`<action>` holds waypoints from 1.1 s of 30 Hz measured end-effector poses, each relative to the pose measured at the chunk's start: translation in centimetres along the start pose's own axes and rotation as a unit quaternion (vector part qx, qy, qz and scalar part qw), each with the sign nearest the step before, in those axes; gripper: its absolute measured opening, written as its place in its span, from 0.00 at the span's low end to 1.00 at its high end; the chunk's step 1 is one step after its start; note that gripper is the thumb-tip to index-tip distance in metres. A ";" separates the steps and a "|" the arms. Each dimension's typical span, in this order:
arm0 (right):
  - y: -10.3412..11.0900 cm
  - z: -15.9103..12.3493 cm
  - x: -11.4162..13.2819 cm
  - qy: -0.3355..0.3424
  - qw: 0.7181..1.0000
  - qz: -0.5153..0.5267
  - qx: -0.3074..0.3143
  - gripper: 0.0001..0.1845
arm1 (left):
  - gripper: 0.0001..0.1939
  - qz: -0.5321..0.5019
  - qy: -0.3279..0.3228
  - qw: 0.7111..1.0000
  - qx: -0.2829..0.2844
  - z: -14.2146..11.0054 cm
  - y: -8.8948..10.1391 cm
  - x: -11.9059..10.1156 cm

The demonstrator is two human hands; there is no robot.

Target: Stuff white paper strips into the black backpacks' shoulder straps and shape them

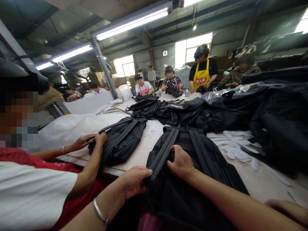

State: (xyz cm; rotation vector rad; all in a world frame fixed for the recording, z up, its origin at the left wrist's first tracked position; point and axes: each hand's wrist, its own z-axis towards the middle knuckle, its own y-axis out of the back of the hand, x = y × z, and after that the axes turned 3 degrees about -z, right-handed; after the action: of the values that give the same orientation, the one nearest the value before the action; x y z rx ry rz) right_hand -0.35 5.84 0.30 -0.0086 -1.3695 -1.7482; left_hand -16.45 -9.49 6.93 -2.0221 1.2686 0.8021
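Head view: held backpack (204,157); apron (201,74) reads "好人家".

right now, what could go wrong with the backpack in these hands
The near part of the black backpack seems to overhang the table, so it might slide if both the left hand and right hand let go. Swinging it rightward could scatter the loose white pieces lying beside it. The silver bracelet on the left wrist might snag a strap.
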 end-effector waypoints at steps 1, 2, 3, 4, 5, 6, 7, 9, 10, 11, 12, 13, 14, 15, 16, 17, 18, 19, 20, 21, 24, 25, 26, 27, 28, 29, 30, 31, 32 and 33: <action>0.0 0.0 -0.1 0.016 1.000 -0.005 -0.016 0.30 | 0.15 -0.011 -0.004 1.000 0.005 0.1 0.0 0.0; 0.0 0.1 -0.1 0.038 0.999 -0.013 -0.027 0.35 | 0.15 -0.022 -0.008 1.000 0.014 0.2 0.0 -0.1; 0.1 0.1 0.0 0.062 0.997 -0.024 -0.034 0.38 | 0.16 -0.031 -0.008 0.999 0.023 0.2 -0.1 -0.1; 0.3 0.2 0.0 0.088 0.995 -0.034 -0.034 0.40 | 0.16 -0.037 -0.005 0.999 0.030 0.2 -0.1 -0.1; 0.5 0.3 0.1 0.114 0.992 -0.043 -0.031 0.40 | 0.15 -0.043 0.000 0.999 0.033 0.2 -0.2 -0.1; 0.7 0.3 0.2 0.136 0.989 -0.050 -0.024 0.38 | 0.14 -0.049 0.007 0.998 0.034 0.2 -0.2 0.0; 0.9 0.4 0.3 0.155 0.986 -0.056 -0.015 0.37 | 0.13 -0.056 0.014 0.998 0.033 0.2 -0.3 0.1; 1.2 0.6 0.4 0.176 0.982 -0.064 0.008 0.34 | 0.11 -0.073 0.024 0.997 0.031 0.4 -0.4 0.4; 1.2 0.6 0.3 0.180 0.981 -0.066 0.020 0.33 | 0.10 -0.082 0.027 0.996 0.032 0.5 -0.4 0.6; 1.2 0.7 0.3 0.181 0.981 -0.067 0.031 0.32 | 0.10 -0.088 0.027 0.995 0.034 0.6 -0.5 0.8; 1.1 0.8 0.3 0.182 0.980 -0.066 0.041 0.31 | 0.10 -0.090 0.026 0.995 0.038 0.7 -0.5 0.9; 1.1 0.8 0.2 0.185 0.979 -0.065 0.049 0.31 | 0.10 -0.089 0.022 0.995 0.045 0.8 -0.5 1.0; 1.1 0.9 0.2 0.189 0.978 -0.064 0.055 0.31 | 0.10 -0.084 0.016 0.995 0.054 0.9 -0.6 1.1; 1.1 1.0 0.2 0.196 0.977 -0.062 0.060 0.31 | 0.11 -0.077 0.008 0.995 0.063 1.0 -0.6 1.1; 1.1 1.0 0.2 0.204 0.975 -0.060 0.063 0.31 | 0.11 -0.068 -0.003 0.995 0.071 1.1 -0.6 1.1; 1.2 1.1 0.3 0.215 0.973 -0.057 0.066 0.31 | 0.12 -0.059 -0.015 0.995 0.077 1.1 -0.6 1.0; 1.3 1.2 0.4 0.224 0.971 -0.055 0.068 0.32 | 0.12 -0.050 -0.026 0.995 0.080 1.2 -0.6 0.9; 1.4 1.3 0.5 0.233 0.968 -0.052 0.071 0.32 | 0.12 -0.043 -0.035 0.995 0.081 1.2 -0.6 0.8; 1.6 1.4 0.7 0.242 0.966 -0.050 0.073 0.33 | 0.12 -0.038 -0.041 0.995 0.080 1.2 -0.6 0.6; 1.7 1.4 0.9 0.248 0.965 -0.047 0.074 0.34 | 0.13 -0.035 -0.043 0.995 0.079 1.2 -0.6 0.4; 2.0 1.6 1.5 0.268 0.959 -0.042 0.076 0.34 | 0.13 -0.028 -0.046 0.995 0.078 1.1 -0.6 -0.2; 2.1 1.7 1.6 0.275 0.958 -0.041 0.076 0.34 | 0.13 -0.025 -0.048 0.995 0.078 1.1 -0.6 -0.4; 2.1 1.8 1.7 0.280 0.956 -0.039 0.075 0.34 | 0.14 -0.023 -0.048 0.996 0.078 1.0 -0.6 -0.5; 2.2 1.9 1.8 0.286 0.955 -0.038 0.073 0.33 | 0.14 -0.021 -0.048 0.996 0.078 1.0 -0.5 -0.6; 2.2 2.1 1.8 0.292 0.953 -0.039 0.070 0.32 | 0.15 -0.020 -0.047 0.995 0.081 1.0 -0.5 -0.6; 2.1 2.3 1.8 0.301 0.950 -0.040 0.068 0.30 | 0.15 -0.019 -0.045 0.995 0.083 1.0 -0.5 -0.5; 2.1 2.5 1.8 0.312 0.947 -0.044 0.068 0.26 | 0.15 -0.020 -0.044 0.995 0.086 1.1 -0.5 -0.4; 2.0 2.8 1.7 0.326 0.942 -0.049 0.069 0.23 | 0.15 -0.021 -0.043 0.995 0.091 1.2 -0.4 -0.4; 1.9 3.0 1.7 0.340 0.936 -0.054 0.071 0.19 | 0.15 -0.023 -0.043 0.994 0.097 1.3 -0.3 -0.3; 1.8 3.2 1.7 0.351 0.932 -0.060 0.074 0.17 | 0.15 -0.027 -0.042 0.993 0.103 1.4 -0.1 -0.2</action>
State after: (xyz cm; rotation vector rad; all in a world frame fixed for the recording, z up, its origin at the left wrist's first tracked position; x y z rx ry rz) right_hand -1.74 7.28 3.75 0.7293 -0.9666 -1.5151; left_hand -16.65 -8.30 6.21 -1.8321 1.1929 0.6932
